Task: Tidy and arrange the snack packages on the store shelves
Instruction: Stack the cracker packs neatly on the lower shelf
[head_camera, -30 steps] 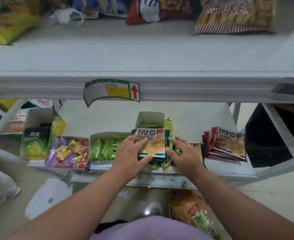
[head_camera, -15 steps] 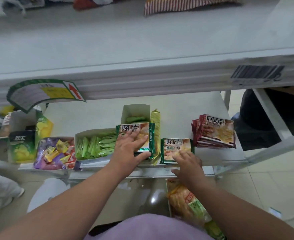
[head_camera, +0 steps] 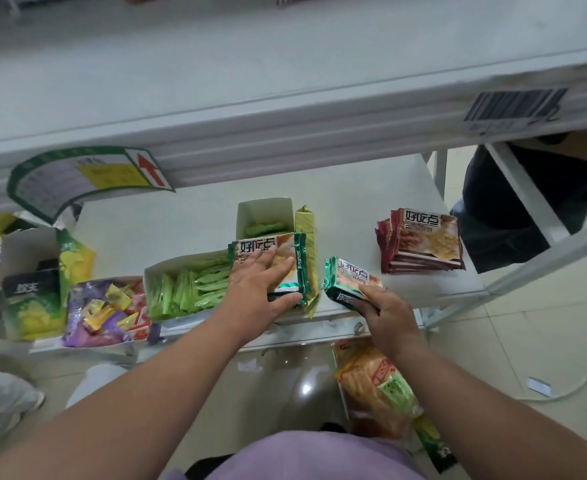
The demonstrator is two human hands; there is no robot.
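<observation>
Left hand (head_camera: 262,282) pressing flat, fingers spread, on green-edged foil cracker packet stack (head_camera: 287,263), right hand (head_camera: 387,315) gripping second green-edged foil cracker packet (head_camera: 349,280), red foil packet pile (head_camera: 422,240) lying apart on white metal shelf (head_camera: 354,195).

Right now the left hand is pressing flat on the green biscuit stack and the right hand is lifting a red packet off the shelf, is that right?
Not quite. The head view shows the right hand lifting a green-edged packet, not a red one; the red packets lie untouched further right. The left hand is indeed flat on the green biscuit stack.
</observation>
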